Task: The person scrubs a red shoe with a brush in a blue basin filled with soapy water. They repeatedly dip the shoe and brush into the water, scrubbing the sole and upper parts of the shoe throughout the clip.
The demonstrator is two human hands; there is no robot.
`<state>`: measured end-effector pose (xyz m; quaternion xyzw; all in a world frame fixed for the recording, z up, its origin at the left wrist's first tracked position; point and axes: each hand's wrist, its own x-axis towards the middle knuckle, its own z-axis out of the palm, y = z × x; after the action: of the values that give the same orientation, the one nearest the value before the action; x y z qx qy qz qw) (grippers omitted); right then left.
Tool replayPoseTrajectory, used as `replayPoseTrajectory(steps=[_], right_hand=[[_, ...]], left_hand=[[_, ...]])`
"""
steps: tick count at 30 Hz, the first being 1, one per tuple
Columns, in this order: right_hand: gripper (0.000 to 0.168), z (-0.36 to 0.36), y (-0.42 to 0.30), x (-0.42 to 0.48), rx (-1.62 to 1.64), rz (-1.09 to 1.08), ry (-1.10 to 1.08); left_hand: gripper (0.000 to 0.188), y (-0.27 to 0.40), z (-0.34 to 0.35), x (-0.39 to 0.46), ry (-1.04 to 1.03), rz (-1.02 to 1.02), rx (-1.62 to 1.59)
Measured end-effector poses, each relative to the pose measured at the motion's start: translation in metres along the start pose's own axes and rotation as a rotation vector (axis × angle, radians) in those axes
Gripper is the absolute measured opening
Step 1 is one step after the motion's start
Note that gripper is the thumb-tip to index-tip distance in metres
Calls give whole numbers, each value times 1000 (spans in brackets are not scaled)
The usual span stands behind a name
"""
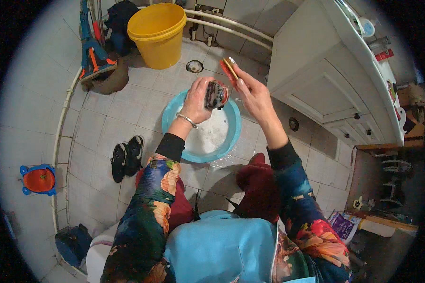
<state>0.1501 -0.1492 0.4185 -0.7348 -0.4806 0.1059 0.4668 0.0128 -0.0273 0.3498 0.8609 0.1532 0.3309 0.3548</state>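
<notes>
My left hand, with a bracelet at the wrist, grips a wet, dark object with red and pale parts, apparently a shoe seen end-on. It is held over a light-blue plastic basin, which contains water covered in white suds. In my right hand is a scrubbing brush with a wooden back and red bristles. The brush is raised beyond the basin's far right rim, bristles facing left, apart from the shoe. Fingers hide much of the shoe.
A pair of black shoes stands on the tiled floor to the left. Beyond the basin are a yellow bucket and a floor drain. A blue mop head leans at far left; a white cabinet rises at right.
</notes>
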Motion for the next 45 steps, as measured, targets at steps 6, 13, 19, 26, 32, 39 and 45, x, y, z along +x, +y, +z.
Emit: replayPoseTrajectory(steps=[6, 13, 19, 26, 32, 39, 45], right_hand=[[38, 2, -38, -35, -364, 31, -153], [63, 6, -4, -14, 486, 602, -193], [58, 27, 26, -21, 551, 412, 7], [57, 56, 25, -27, 485, 295, 204], [67, 71, 17, -34, 606, 361, -25], [50, 26, 29, -27, -15, -46, -133], [43, 44, 4, -34, -329, -84, -302]], left_hand=[[59, -18, 4, -5, 38, -4, 57], [70, 3, 3, -1, -18, 106, 123], [82, 13, 5, -3, 19, 20, 260], [39, -26, 4, -14, -206, -1151, -1676], [30, -40, 22, -11, 329, -1028, -1428], [28, -38, 4, -4, 441, -1041, -1358], [33, -56, 3, -12, 389, -952, -1209]])
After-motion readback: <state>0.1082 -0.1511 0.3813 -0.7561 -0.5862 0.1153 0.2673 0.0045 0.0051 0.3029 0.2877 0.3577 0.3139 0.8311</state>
